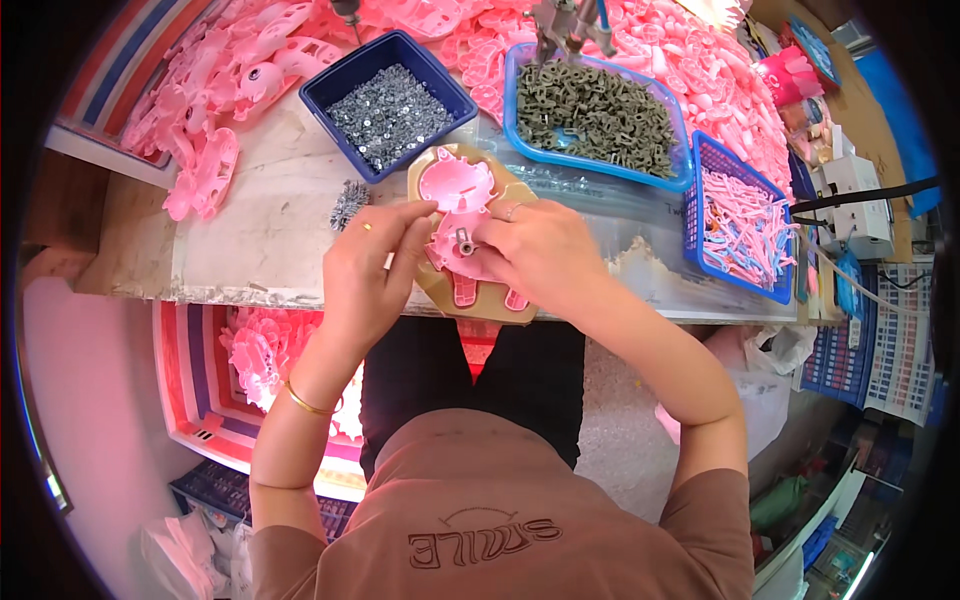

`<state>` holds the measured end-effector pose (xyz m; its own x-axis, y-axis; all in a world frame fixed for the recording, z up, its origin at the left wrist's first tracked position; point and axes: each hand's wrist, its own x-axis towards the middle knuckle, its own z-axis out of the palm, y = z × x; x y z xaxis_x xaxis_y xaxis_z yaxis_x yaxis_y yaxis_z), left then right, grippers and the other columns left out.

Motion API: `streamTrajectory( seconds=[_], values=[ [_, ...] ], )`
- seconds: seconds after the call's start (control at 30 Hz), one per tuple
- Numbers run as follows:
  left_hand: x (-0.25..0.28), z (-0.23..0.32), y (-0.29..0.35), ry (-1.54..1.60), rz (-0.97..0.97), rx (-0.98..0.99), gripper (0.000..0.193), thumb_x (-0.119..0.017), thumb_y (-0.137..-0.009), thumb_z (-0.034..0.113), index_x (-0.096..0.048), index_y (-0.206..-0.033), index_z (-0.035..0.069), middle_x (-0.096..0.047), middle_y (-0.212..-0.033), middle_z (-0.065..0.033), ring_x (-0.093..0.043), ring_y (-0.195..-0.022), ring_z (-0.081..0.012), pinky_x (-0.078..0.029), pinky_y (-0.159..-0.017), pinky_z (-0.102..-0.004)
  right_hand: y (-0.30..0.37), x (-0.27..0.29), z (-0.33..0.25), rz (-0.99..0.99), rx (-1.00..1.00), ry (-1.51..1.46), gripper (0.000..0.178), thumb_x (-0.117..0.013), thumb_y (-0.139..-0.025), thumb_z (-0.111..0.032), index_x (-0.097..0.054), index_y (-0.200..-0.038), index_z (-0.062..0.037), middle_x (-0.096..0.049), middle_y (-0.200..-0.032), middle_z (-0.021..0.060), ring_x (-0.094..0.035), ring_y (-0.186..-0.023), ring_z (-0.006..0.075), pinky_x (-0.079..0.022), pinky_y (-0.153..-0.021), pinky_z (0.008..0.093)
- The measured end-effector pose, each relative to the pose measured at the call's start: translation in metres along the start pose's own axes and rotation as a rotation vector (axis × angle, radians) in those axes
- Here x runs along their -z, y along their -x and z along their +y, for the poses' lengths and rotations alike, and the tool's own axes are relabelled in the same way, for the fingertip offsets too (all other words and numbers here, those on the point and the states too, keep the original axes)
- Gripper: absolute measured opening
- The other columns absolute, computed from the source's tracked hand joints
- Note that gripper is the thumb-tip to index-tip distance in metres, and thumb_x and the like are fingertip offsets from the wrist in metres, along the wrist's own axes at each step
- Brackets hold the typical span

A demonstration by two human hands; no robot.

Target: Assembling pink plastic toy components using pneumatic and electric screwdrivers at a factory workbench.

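A pink plastic toy shell (455, 185), animal-shaped with its hollow side up, lies on a tan fixture board (436, 292) at the table's front edge. Near its middle sits a small round metallic part (464, 241). My left hand (372, 255) holds the shell's left edge, thumb and forefinger brought close together. From the right, my right hand (545, 252) grips the shell with bent fingers, its thumb beside the metallic part. The fingers partly cover the shell, so anything small beneath them is hidden. A little heap of screws (350, 203) lies beyond my left hand.
A navy tray (322, 98) holds small metal screws; a light-blue tub (600, 170) holds dark grey-green clips. At right, a blue basket (735, 279) contains pink, white and blue strips. Pink shells (205, 165) pile up behind. A driver bit (352, 22) and metal tool head (572, 25) hang overhead.
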<state>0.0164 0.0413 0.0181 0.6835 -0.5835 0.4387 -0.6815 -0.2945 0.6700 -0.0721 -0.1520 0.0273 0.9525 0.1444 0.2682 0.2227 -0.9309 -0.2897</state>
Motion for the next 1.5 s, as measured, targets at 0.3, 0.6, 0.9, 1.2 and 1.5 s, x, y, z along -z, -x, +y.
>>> streamTrajectory(
  seconds=[0.3,0.6,0.9,1.2,1.5],
  values=[
    [0.002,-0.002,0.004,-0.086,-0.141,-0.246,0.019,-0.068,-0.086,0.005,-0.069,-0.105,0.004,-0.069,-0.109,-0.009,-0.061,-0.109,-0.0313,-0.05,-0.092,-0.0411,-0.019,0.003,-0.001,-0.295,-0.158,-0.057,0.017,-0.071,-0.079,-0.022,-0.069,-0.085,-0.0063,-0.068,-0.085,0.0108,-0.065,-0.079,0.0329,-0.052,-0.069,0.044],
    [-0.005,-0.005,0.013,-0.275,-0.361,-0.358,0.029,-0.071,-0.084,0.025,-0.064,-0.105,0.008,-0.058,-0.122,-0.0086,-0.05,-0.126,-0.0304,-0.038,-0.111,-0.0468,0.003,0.006,0.001,-0.123,-0.098,-0.231,0.013,-0.071,-0.077,-0.015,-0.068,-0.088,-0.0077,-0.064,-0.09,0.0105,-0.063,-0.089,0.0317,-0.052,-0.074,0.0438],
    [-0.01,-0.004,0.015,-0.212,-0.333,-0.337,0.033,-0.074,-0.079,0.015,-0.063,-0.11,0.007,-0.058,-0.124,-0.01,-0.049,-0.125,-0.0352,-0.042,-0.105,-0.0468,0.027,0.009,0.009,-0.002,-0.113,-0.062,0.013,-0.073,-0.076,-0.017,-0.066,-0.08,-0.0071,-0.057,-0.084,0.0059,-0.058,-0.084,0.0272,-0.05,-0.075,0.0396],
    [-0.011,-0.003,0.014,-0.228,-0.322,-0.332,0.033,-0.074,-0.079,0.014,-0.065,-0.11,0.007,-0.059,-0.123,-0.0105,-0.05,-0.125,-0.035,-0.043,-0.104,-0.046,0.029,0.007,0.014,0.058,-0.144,-0.045,0.01,-0.072,-0.077,-0.015,-0.069,-0.082,-0.0062,-0.059,-0.082,0.0062,-0.06,-0.084,0.0266,-0.05,-0.075,0.039],
    [-0.004,-0.001,0.009,-0.201,-0.308,-0.323,0.034,-0.074,-0.079,0.013,-0.065,-0.111,0.004,-0.06,-0.122,-0.0133,-0.052,-0.121,-0.0359,-0.045,-0.101,-0.0455,-0.007,0.031,0.002,0.02,-0.118,-0.11,0.023,-0.073,-0.081,-0.022,-0.071,-0.097,-0.0061,-0.062,-0.084,0.0091,-0.063,-0.086,0.0289,-0.05,-0.075,0.0393]
  ],
)
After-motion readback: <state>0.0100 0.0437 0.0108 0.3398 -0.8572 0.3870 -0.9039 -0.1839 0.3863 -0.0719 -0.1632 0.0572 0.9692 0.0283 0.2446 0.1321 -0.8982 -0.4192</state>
